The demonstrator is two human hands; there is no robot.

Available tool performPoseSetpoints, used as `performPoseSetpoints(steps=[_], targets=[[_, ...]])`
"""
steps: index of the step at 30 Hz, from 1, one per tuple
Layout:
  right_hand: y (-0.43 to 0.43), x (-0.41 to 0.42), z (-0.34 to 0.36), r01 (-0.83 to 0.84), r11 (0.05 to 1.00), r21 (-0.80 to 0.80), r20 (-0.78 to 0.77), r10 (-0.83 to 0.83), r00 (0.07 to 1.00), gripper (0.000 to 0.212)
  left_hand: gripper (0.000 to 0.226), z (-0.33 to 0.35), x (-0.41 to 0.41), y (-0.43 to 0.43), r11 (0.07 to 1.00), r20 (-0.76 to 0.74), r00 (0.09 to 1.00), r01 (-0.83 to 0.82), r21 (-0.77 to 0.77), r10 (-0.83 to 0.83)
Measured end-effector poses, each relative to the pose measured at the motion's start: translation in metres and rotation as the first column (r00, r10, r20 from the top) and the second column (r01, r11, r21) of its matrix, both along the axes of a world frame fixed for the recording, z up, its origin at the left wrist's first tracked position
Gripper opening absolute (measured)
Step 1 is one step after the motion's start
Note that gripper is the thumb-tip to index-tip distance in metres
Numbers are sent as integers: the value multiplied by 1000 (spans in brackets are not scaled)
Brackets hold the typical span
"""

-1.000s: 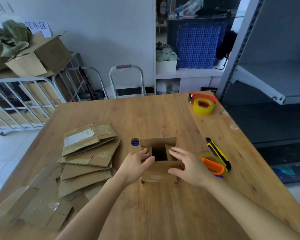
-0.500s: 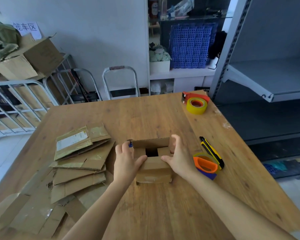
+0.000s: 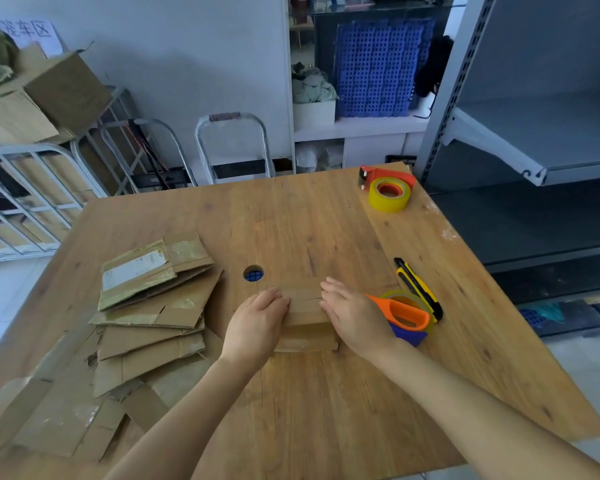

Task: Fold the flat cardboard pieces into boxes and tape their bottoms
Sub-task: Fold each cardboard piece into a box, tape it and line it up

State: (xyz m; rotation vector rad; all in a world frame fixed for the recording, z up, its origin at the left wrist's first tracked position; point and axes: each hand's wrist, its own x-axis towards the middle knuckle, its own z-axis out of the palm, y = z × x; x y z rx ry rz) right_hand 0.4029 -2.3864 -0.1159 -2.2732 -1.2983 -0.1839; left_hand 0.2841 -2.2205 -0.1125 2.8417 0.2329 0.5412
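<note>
Box: small carton (image 3: pixel 305 327), mid-table, flaps folded shut, seam visible between the hands.
Left hand (image 3: pixel 257 317): palm down, fingers extended, pressing the flaps from 9 o'clock; grasps nothing.
Right hand (image 3: pixel 352 313): likewise flat, pressing from 3 o'clock.
Tape dispenser (image 3: pixel 404 311): orange handle, 3 o'clock of the box, just beside the right hand.
Flat stock (image 3: pixel 146 306): pile at 9 o'clock.
Risk: likely the flaps spring up once one hand lifts for the dispenser, so the seam gapes and the tape goes on crooked.

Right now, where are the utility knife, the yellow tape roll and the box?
utility knife (image 3: pixel 417 287), head view, yellow handle
yellow tape roll (image 3: pixel 388 203), head view, outer side
box (image 3: pixel 305 307), head view, top flaps
</note>
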Motion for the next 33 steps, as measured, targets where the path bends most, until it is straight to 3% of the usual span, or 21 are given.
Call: performPoseSetpoints(steps=[3, 7, 10, 14, 18, 24, 27, 29, 31, 33], targets=[[0, -1, 3, -19, 999, -40, -24, 18, 1000, 23, 21, 2, 3, 1, 999, -32, 999, 7, 38, -6], [-19, -8, 9, 103, 994, -43, -236, -111, 965, 45, 16, 11, 6, -1, 1000, -73, 997, 14, 15, -13], [-47, 0, -5, 237, 967, -96, -188, -252, 949, 41, 18, 14, 8, -2, 1000, -95, 995, 28, -8, -29], [-82, 16, -25, 299, 828, -475, -95, -386, 918, 54, 21, 13, 9, -2, 999, -95, 995, 17, -40, -21], [-88, 18, -32, 239, 730, -640, 18, -297, 955, 72, 20, 11, 8, -6, 997, -78, 997, -10, -73, 4], [-77, 33, -30, 213, 695, -687, 36, -259, 965, 96, 22, 14, 7, -7, 997, -63, 998, 4, -73, -9], [-77, 41, -28, 190, 735, -651, -98, -329, 939, 95, 21, 14, 7, -8, 996, -59, 998, 3, -89, -8], [-79, 52, -21, 173, 815, -553, -267, -369, 890, 99, 19, 14, 7, -8, 994, -43, 999, 15, -105, -20], [-80, 68, -3, 159, 924, -347, -547, -337, 767, 99, 19, 14, 7, -8, 992, -39, 999, 19, -121, -24], [-78, 81, 28, 180, 975, -126, -794, -208, 571, 87, 20, 14, 7, -7, 992, -38, 999, 12, -126, -17]])
